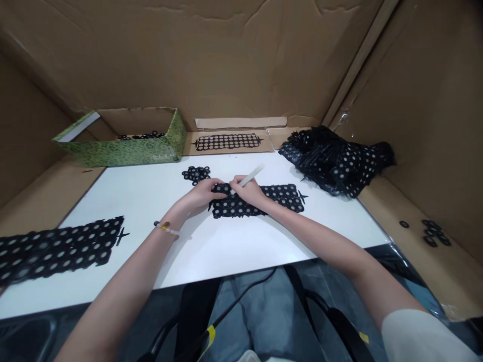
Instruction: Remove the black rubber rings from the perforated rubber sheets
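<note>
My left hand [204,194] has its fingers closed on the upper left part of a black perforated sheet [281,197], a mesh of linked round rings lying flat on the white table [124,211]. My right hand [247,192] sits on the same sheet, just to the right, gripping a white pen-like stick [251,174] that points up and to the right. The hands nearly touch, and they hide the middle of the sheet. Just beyond my left hand lies a small heap of black rings [195,174].
A wider black ring sheet [56,249] lies at the table's left. A crumpled pile of sheets [335,162] sits at the back right. A green box [121,150] holds black pieces. Another sheet [227,142] lies on cardboard, with cardboard walls around; loose rings [432,232] lie at the right.
</note>
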The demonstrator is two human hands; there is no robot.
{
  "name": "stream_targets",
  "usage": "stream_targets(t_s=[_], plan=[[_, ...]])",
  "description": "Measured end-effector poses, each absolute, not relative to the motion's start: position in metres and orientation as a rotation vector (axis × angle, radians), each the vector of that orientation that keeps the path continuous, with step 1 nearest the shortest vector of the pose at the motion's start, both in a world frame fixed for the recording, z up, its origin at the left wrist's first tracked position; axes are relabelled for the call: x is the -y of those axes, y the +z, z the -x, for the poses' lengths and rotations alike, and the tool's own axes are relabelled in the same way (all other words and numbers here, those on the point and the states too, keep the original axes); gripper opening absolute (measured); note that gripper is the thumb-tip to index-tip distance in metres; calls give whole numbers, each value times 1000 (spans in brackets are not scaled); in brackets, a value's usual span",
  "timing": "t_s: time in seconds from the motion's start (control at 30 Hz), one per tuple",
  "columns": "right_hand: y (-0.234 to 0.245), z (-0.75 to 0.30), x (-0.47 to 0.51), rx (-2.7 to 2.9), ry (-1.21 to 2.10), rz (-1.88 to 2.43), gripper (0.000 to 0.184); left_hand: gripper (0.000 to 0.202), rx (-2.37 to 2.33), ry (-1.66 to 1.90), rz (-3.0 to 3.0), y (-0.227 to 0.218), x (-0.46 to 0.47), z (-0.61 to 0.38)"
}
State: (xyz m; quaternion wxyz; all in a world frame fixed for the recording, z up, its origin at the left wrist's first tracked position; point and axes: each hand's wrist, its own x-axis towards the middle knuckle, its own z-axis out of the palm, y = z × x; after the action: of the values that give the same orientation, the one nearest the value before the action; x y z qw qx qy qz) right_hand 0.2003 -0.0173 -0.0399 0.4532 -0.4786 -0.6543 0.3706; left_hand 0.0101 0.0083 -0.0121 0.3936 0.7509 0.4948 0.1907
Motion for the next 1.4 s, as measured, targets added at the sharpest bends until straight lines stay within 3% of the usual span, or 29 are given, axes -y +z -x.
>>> stream_targets(t_s=[0.5, 1.0, 1.13, 1.4], plan=[[-38, -202, 17, 1595, 977, 1164, 31, 39, -1305, 654, -1593, -12, 3, -18], [-36, -193, 29, 1803, 690, 1346, 27, 41, -1311, 598, -1540, -3, -1, -16], [-35, -198, 26, 1748, 836, 1241, 27, 32, -1200, 475, -1683, -1, -5, -6], [-30, -182, -5, 1544, 1092, 1088, 26, 42, -1237, 545, -1589, -5, -4, 12]])
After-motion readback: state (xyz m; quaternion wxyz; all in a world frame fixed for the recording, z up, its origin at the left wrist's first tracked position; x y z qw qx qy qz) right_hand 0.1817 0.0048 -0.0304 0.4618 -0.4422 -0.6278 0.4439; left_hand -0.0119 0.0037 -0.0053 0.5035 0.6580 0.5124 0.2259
